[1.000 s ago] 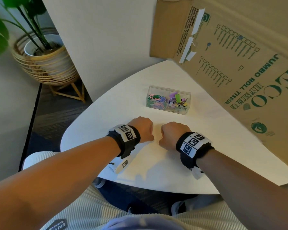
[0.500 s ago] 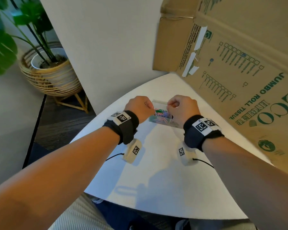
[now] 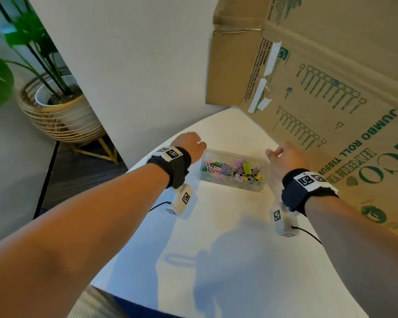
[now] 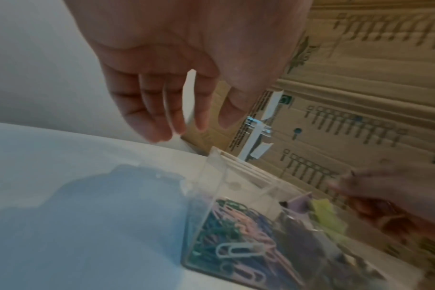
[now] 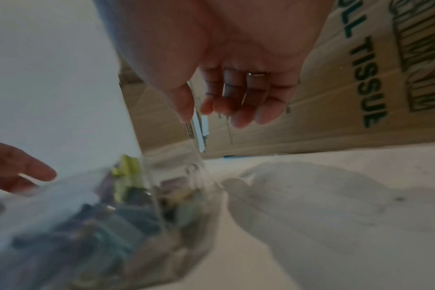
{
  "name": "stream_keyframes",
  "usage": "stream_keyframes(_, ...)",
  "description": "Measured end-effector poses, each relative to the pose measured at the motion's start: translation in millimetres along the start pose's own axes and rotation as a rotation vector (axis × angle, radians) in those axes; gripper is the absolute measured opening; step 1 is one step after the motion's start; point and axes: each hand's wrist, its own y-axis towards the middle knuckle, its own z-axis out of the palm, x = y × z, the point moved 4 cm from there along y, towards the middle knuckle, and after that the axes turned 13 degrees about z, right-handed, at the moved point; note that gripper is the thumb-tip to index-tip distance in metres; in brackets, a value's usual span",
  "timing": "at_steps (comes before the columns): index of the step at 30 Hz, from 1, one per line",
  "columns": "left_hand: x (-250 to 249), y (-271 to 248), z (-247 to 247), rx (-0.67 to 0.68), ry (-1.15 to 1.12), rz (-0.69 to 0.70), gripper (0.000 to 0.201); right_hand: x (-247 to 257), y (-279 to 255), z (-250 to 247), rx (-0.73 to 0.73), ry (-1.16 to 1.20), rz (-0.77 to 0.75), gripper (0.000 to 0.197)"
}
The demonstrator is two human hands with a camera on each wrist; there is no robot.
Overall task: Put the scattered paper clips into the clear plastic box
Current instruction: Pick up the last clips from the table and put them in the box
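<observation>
The clear plastic box stands on the white table. Its left compartment holds pastel paper clips; the right one holds purple and yellow binder clips. Every clip I see lies inside the box. My left hand hovers at the box's left end. In the left wrist view its fingers hang loose and hold nothing above the box. My right hand hovers at the right end, and its relaxed fingers are empty beside the blurred box.
A large cardboard carton leans over the table's right side, close behind my right hand. A white wall panel stands at the back left. A potted plant in a wicker stand sits on the floor, left of the table.
Both hands left the table's front edge as fists, met over the box, then spread apart to its two ends with the fingers loosened. The box has not moved.
</observation>
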Motion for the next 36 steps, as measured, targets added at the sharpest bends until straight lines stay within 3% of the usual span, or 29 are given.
stream_keyframes(3, 3.5, 6.3, 12.6, 0.081, 0.003, -0.123, 0.046, -6.9, 11.0, 16.7, 0.157, -0.121, 0.012, 0.04)
stream_keyframes(5, 0.3, 9.2, 20.8, 0.11, -0.126, -0.132, 0.038, -5.0, 9.6, 20.6, 0.261, -0.02, 0.032, 0.042)
stream_keyframes(9, -3.4, 15.4, 19.8, 0.033, -0.338, -0.152, 0.031, -3.4, 9.9, 22.0, 0.226, 0.197, 0.015, 0.033)
stream_keyframes(15, -3.7, 12.1, 3.8, -0.078, -0.288, 0.013, 0.02, 0.7, 9.9, 9.3, 0.131, 0.428, -0.082, 0.014)
stream_keyframes(21, -3.2, -17.5, -15.1, -0.104, -0.228, 0.204, 0.017, -5.4, -9.9, -2.5, 0.123, 0.513, -0.175, 0.043)
stream_keyframes(25, 3.6, -48.0, -4.2, 0.015, -0.007, 0.29, 0.029, -14.8, -36.6, 1.2, 0.166, 0.41, -0.238, 0.041)
stream_keyframes(36, 7.8, -72.1, 19.3, 0.1, 0.342, 0.218, 0.043, -15.7, -63.1, 15.2, 0.028, -0.243, -0.493, 0.041)
